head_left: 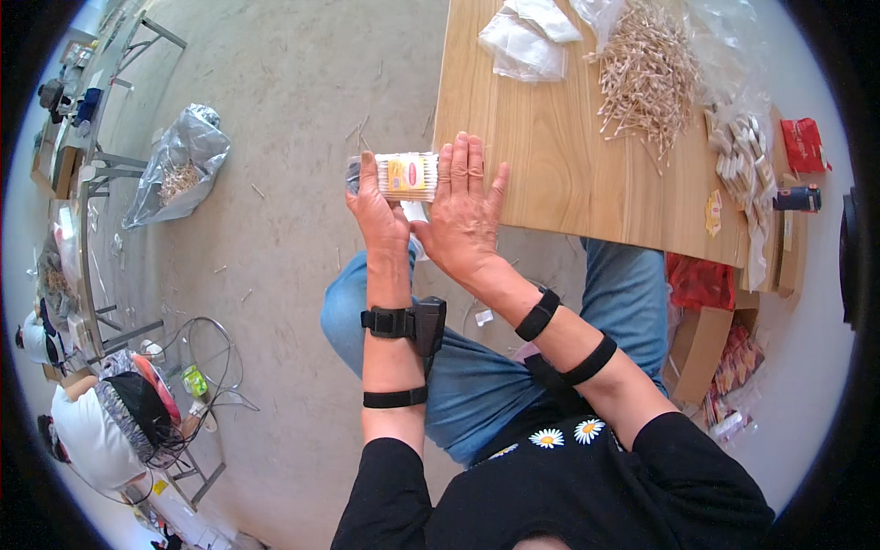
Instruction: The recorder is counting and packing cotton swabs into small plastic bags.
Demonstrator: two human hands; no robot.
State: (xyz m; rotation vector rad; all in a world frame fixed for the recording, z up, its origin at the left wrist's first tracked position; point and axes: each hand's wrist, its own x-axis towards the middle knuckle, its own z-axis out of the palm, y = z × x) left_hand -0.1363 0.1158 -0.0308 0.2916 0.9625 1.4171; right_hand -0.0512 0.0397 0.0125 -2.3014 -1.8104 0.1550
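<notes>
My left hand (376,206) grips a clear pack of cotton swabs (408,176) with a yellow and red label, held at the left edge of the wooden table (541,174). My right hand (463,206) presses flat against the pack's right end, fingers straight and together, pointing away from me. A thin rubber band seems to run around my right fingers. Both forearms carry black straps, and a black device sits on my left wrist. My knees in blue jeans are below the table edge.
A loose heap of wooden swab sticks (646,73) lies far on the table, with clear plastic bags (527,41) beside it and small white packets (747,160) at the right edge. A cardboard box with red packets (710,339) stands on the floor. A silver bag (179,160) lies left.
</notes>
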